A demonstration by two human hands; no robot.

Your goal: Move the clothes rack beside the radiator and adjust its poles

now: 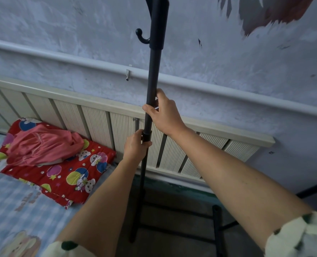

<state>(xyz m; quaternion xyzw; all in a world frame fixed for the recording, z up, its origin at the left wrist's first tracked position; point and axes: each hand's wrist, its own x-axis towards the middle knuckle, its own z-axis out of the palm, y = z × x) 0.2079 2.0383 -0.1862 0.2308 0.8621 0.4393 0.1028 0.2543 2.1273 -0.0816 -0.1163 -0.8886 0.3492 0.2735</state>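
Observation:
The black clothes rack pole (pixel 153 71) stands upright in front of the cream ribbed radiator (pixel 98 125) on the wall. A curved hook (pixel 141 36) sticks out left near the top. My right hand (pixel 165 114) grips the upper pole section. My left hand (pixel 136 146) is closed around the pole at the joint collar (pixel 147 135) just below. The lower pole (pixel 140 191) runs down to black base bars (pixel 174 208) on the floor.
A bed with a blue checked sheet (pixel 14 197) fills the left side, with a red patterned pillow (pixel 66 169) and pink garment (pixel 42 145) on it. A white pipe (pixel 228 93) runs along the wall above the radiator. More black bars (pixel 313 188) lie at the right.

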